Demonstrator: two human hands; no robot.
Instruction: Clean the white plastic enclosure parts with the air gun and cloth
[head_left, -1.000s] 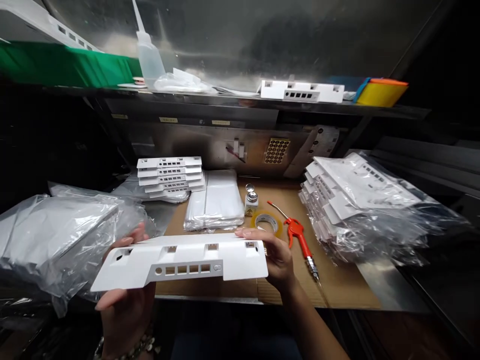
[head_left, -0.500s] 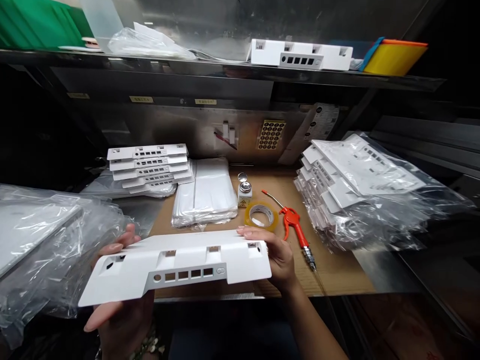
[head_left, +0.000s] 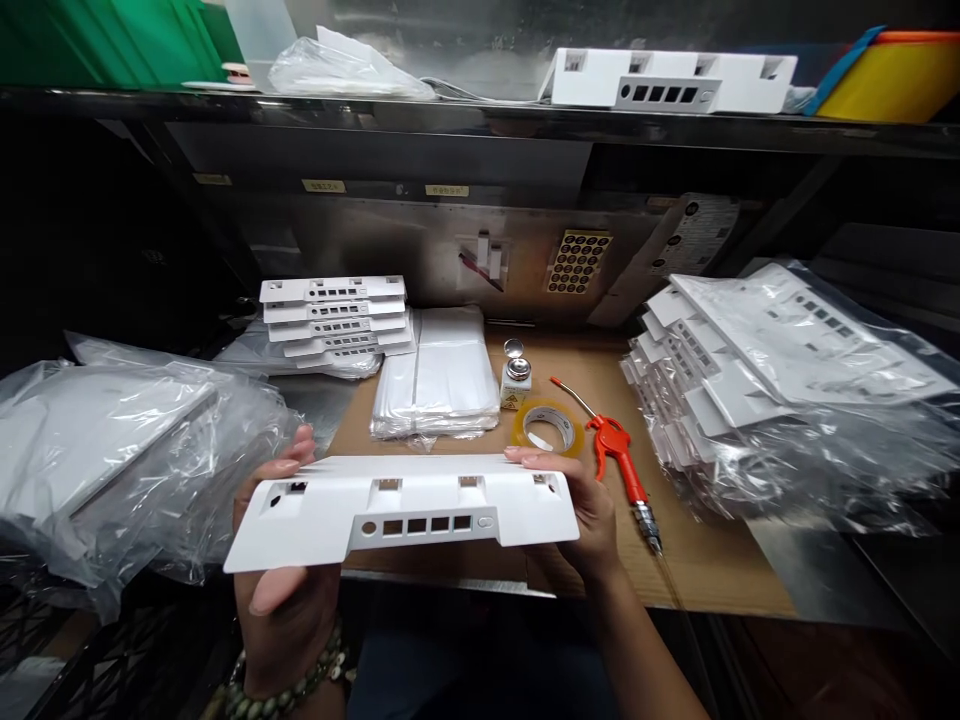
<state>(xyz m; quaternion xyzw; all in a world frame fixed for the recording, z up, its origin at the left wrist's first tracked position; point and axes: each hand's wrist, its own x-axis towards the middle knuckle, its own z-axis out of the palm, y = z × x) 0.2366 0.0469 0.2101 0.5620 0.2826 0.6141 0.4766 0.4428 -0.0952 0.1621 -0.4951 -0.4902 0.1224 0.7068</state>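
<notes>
Long white plastic panel [head_left: 405, 508], matte, with a row of square cutouts, held level over the cardboard mat's [head_left: 697, 560] front edge. Left hand [head_left: 281, 590] grips its left end, right hand [head_left: 581, 510] its right. Tape roll [head_left: 549, 428] just behind; bagged stacks flank both sides.

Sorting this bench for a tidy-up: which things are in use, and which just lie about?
In use: white panel, held by left hand and right hand.

Lying about: tape roll, red air gun, small bottle, stacked panels, bagged panels.

Left hand [head_left: 281, 590] and right hand [head_left: 592, 510] both raised, gripping.
</notes>
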